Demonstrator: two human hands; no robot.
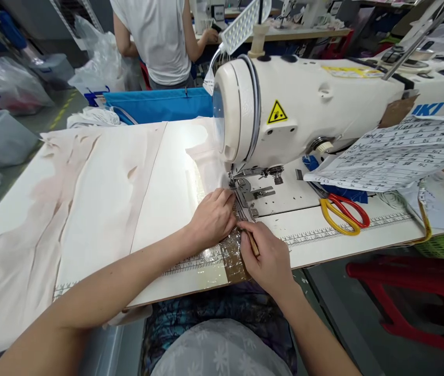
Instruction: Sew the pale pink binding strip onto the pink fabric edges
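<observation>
My left hand (212,216) lies flat, fingers together, on pale fabric (89,188) just left of the presser foot (241,190) of a white sewing machine (304,109). My right hand (269,258) is closed in a pinch on a thin wooden stick (252,244), its tip pointing at the fabric edge near the needle. Both hands sit close together at the table's front edge, over a taped ruler strip (222,256).
Red and yellow-handled scissors (343,211) lie right of the needle plate. A printed paper sheet (398,154) leans on the machine. A person in a white top (159,36) stands behind, beside a blue bin (159,104). A red stool (413,292) sits lower right.
</observation>
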